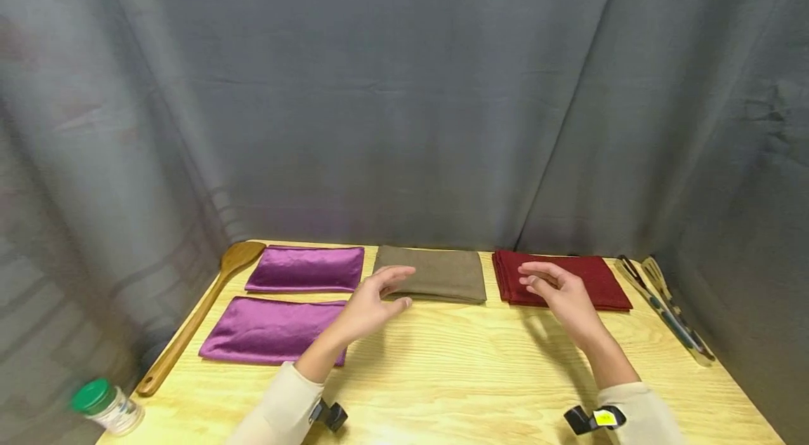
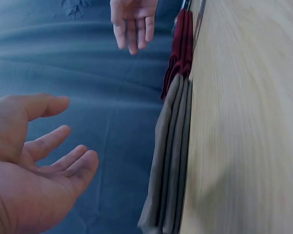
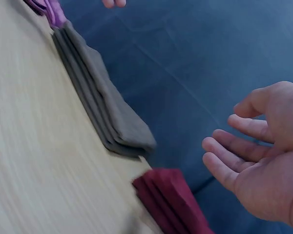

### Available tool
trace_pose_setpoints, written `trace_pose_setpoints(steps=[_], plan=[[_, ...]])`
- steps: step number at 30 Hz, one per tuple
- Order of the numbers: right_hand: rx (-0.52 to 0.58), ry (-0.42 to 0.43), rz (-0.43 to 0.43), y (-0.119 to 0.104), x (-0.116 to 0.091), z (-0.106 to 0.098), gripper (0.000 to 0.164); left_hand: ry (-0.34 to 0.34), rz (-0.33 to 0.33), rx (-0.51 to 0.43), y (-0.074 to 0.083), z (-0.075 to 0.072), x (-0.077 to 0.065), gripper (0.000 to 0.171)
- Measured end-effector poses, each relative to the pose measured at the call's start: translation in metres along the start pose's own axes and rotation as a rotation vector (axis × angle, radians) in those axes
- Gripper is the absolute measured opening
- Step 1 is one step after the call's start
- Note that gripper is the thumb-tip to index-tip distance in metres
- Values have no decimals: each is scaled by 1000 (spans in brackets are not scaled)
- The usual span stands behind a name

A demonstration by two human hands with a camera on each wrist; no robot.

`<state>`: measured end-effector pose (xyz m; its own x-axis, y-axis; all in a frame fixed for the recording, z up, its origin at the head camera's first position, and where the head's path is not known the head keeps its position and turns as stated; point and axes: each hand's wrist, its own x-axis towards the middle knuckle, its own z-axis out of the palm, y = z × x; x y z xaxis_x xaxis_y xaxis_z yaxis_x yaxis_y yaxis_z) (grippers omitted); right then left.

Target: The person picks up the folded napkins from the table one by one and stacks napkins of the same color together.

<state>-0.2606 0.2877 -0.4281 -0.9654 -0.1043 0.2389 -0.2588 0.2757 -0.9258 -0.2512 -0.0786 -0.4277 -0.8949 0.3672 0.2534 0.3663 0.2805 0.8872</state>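
Note:
My left hand (image 1: 373,306) hovers over the table with relaxed, slightly bent fingers and nothing in it. It is nearest the folded brown cloth (image 1: 442,275), whose stacked layers show in the left wrist view. My right hand (image 1: 565,297), also holding nothing, is above the front of the folded dark red cloth (image 1: 594,280), thumb and fingers apart in the right wrist view. Left of the brown cloth lie two shiny purple cloths, a far purple cloth (image 1: 306,268) and a near purple cloth (image 1: 272,329); my left forearm covers part of the near one's right end.
Along the left edge lies a wooden spoon (image 1: 202,311), with a green-lidded jar (image 1: 114,408) at the front left corner. Metal tongs (image 1: 670,311) lie along the right edge. Grey curtains (image 1: 404,94) enclose the wooden table (image 1: 468,375) at the back and sides.

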Motion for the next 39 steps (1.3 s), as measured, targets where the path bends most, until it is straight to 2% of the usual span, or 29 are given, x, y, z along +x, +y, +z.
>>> trace_pose_setpoints(steps=[7,11,16,27,35,39], plan=[[5,-53,74,0,0,31,33,51,-27,25,-5,-29,-28,49],[40,-72,78,-1,4,48,33,78,-36,64,-8,-46,-40,46],[89,-116,71,-7,8,70,36,142,-54,55,-19,-70,-59,46],[164,-220,90,-13,17,123,38,309,-235,105,-38,-122,-104,43],[218,-275,127,-13,17,166,38,393,-324,108,-60,-153,-128,47],[231,-319,133,-11,16,186,39,445,-331,113,-74,-165,-135,45]])
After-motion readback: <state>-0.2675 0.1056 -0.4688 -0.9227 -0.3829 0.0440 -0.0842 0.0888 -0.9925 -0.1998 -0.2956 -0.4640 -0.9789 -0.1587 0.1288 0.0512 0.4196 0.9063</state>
